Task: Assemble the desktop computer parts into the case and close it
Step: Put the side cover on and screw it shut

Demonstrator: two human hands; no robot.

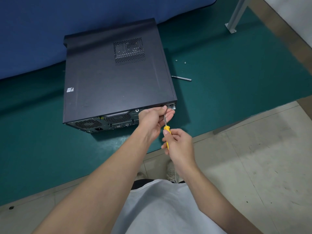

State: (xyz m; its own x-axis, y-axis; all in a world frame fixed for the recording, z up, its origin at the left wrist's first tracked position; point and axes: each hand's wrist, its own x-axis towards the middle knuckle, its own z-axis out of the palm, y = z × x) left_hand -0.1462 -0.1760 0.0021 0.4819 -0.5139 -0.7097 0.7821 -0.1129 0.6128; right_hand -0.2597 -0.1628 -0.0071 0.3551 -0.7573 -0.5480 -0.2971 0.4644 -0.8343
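**Screwing the Lid Shut**

The screwdriver (166,130) could slip and scratch if it tilts. The computer case (114,78) lies closed on the green mat (236,81). The left hand (154,118) pinches the metal rod near the case's back corner. The right hand (179,142) is curled tight round the yellow handle.

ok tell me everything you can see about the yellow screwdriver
The screwdriver has a yellow plastic-looking handle and a thin bare metal shaft. It slants up and slightly left, tip at the rear top edge of the case near its right corner. The right hand grips the handle; the left hand pinches the shaft.
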